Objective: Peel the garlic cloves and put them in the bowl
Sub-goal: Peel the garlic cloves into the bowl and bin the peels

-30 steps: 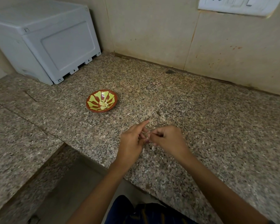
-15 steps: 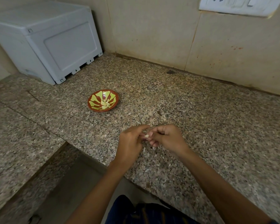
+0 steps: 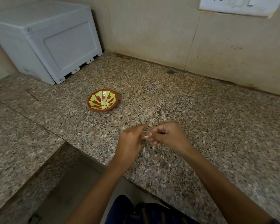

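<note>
Garlic clove, small pale one (image 3: 146, 136), sits pinched between both hands above the speckled granite desk (image 3: 217, 126), near its front edge. Head view only. Left hand (image 3: 131, 141): fingers curled in on the clove, index finger stretched forward. Right hand (image 3: 168, 136): fingers curled, fingertips (image 3: 152, 135) nipping the clove's end. Step looks like skin removal. To do it well: steady the clove with the left hand, pick and pull the skin with the right nails, roll the clove to free the rest. Thin pale skin flakes (image 3: 153, 147) lie on the desk under the hands. Round red bowl with yellow-green petal pattern (image 3: 103, 100) sits well apart to the front-left, several peeled cloves inside. Clove goes there once bare. Grey plastic box (image 3: 52, 39) at the back left.
</note>
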